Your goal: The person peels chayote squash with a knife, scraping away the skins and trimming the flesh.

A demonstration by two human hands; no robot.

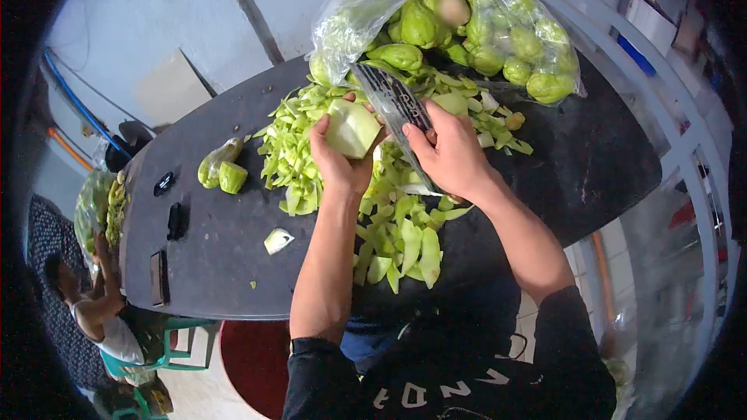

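My left hand [340, 157] is closed around a peeled, pale green chayote [354, 129]. My right hand [454, 148] grips a wide-bladed knife [389, 97] with dark markings on its blade. The blade slants upward to the left, close beside the chayote. How the fingers wrap round the knife is partly hidden. Below both hands lies a large heap of green peelings [292, 140], with more peelings [408, 249] nearer my body. Behind the knife, a clear plastic bag [331, 35] lies open, full of unpeeled chayotes [420, 27].
Left on the dark table [210, 257] are two chayote pieces [222, 167], a small cut piece [278, 240] and several small black objects [174, 220]. A metal railing [685, 155] runs along the right. Another person [97, 303] sits at the far left beside another bag [93, 202].
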